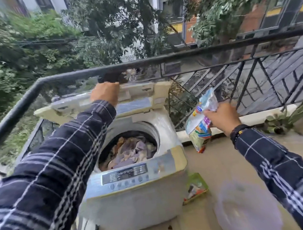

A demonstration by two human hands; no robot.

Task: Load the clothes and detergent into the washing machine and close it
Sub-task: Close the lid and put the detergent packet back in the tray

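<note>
Washer (138, 201) stands open on a balcony, its lid (137, 95) raised and folded at the back. Left hand (105, 93) grips the lid's upper edge, fingers curled over it. Clothes (130, 151) lie heaped in the drum, below and in front of that hand. Right hand (222, 116) pinches a detergent packet (199, 126) by its upper part; the packet hangs in the air just right of the washer, clear of the drum. A green wrapper (194, 187) lies on the floor against the washer's right side. Railing (196, 52) runs behind the washer.
</note>
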